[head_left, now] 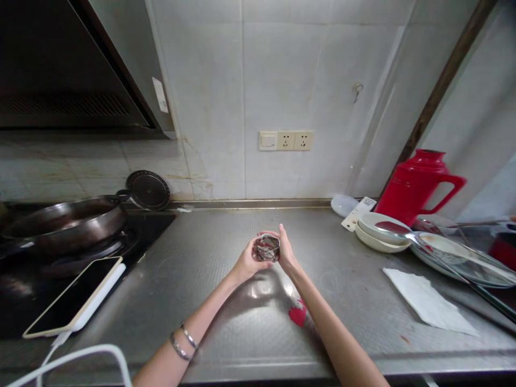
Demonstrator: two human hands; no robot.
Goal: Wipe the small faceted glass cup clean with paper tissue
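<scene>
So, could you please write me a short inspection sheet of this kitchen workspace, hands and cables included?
Surface: metal counter, lightly marked, with a red heart-shaped patch near the right forearm.
Thing in hand: small, dark, shiny object; exact kind unclear.
Clutter: stacked bowls and a white paper sheet on the right; a phone on the left, partly over the black cooktop.
Hands: left hand and right hand cup the object from either side.
Cables: white cable looping below the phone at the lower left.
Surroundings: pan on the cooktop, range hood above, wall sockets behind, red flask right.
</scene>
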